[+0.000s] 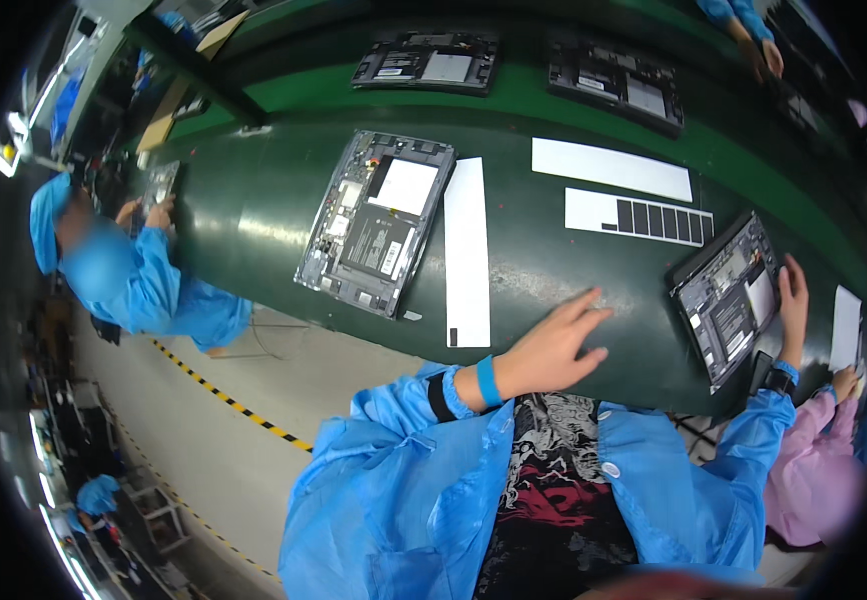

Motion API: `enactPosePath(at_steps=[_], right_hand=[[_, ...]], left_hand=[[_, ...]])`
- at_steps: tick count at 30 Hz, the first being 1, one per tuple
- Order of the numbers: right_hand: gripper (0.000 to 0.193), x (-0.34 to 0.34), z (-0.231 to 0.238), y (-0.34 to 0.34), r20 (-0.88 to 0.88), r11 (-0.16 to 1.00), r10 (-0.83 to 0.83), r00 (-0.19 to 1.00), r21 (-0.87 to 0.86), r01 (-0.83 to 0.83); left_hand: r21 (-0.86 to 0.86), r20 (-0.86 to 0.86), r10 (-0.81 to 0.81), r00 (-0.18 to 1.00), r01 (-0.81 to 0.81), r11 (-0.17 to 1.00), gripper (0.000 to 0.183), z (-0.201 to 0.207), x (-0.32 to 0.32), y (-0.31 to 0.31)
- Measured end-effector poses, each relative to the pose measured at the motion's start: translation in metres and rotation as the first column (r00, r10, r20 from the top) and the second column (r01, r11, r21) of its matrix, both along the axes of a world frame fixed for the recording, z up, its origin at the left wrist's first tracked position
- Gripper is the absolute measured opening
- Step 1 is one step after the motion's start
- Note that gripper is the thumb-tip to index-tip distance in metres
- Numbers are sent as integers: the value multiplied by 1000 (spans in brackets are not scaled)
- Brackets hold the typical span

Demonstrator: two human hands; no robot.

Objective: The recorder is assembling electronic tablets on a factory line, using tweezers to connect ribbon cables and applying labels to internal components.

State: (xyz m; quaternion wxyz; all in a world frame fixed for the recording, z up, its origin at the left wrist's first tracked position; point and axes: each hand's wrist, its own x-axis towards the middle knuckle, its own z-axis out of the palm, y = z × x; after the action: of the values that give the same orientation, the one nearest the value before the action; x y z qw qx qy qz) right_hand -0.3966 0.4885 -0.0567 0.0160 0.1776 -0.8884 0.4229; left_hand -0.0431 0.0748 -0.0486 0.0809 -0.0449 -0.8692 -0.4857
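My left hand [556, 350] hovers over or rests on the green bench near its front edge, fingers spread and nothing in them. At the right, my right hand [795, 305] is against the right edge of an opened tablet-like device [732, 300], its fingers stretched out. Whether it presses on that edge I cannot tell. The device sits at an angle, its black battery and circuit boards showing. A second opened device [376, 225] lies to the left of my hands, with a white panel and a black battery inside. Beside it is a long white strip [468, 260].
Farther back lie a white strip [611, 169] and a white sheet with black squares [639, 216]. Two more opened devices [427, 62] stand on the far green shelf. Co-workers sit at left, in blue [119, 270], and at right, in pink [816, 475]. A green post [199, 65] rises back left.
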Motion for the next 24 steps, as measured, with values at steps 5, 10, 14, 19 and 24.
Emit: enactPosePath(at_steps=[5, 10, 14, 19, 24], right_hand=[[37, -4, -24, -1, 116, 980, 100, 988, -183, -78], [35, 85, -13, -41, 165, 946, -129, 978, -275, 172], [33, 175, -3, -81, 212, 836, -303, 929, -409, 366], [32, 252, -8, -155, 59, 949, -230, 971, -205, 238], [32, 231, 27, -157, -131, 987, -125, 983, 85, 137]], left_hand=[[676, 247, -357, 901, 104, 729, 91, -8, -41, 34], [558, 174, -240, 955, 105, 823, 98, -4, -38, 52], [644, 121, -99, 988, -2, 765, 81, 9, -18, 15], [-98, 102, 287, 952, -278, 956, 76, 12, -16, -29], [-146, 127, 243, 962, -225, 963, 61, 35, -24, -52]])
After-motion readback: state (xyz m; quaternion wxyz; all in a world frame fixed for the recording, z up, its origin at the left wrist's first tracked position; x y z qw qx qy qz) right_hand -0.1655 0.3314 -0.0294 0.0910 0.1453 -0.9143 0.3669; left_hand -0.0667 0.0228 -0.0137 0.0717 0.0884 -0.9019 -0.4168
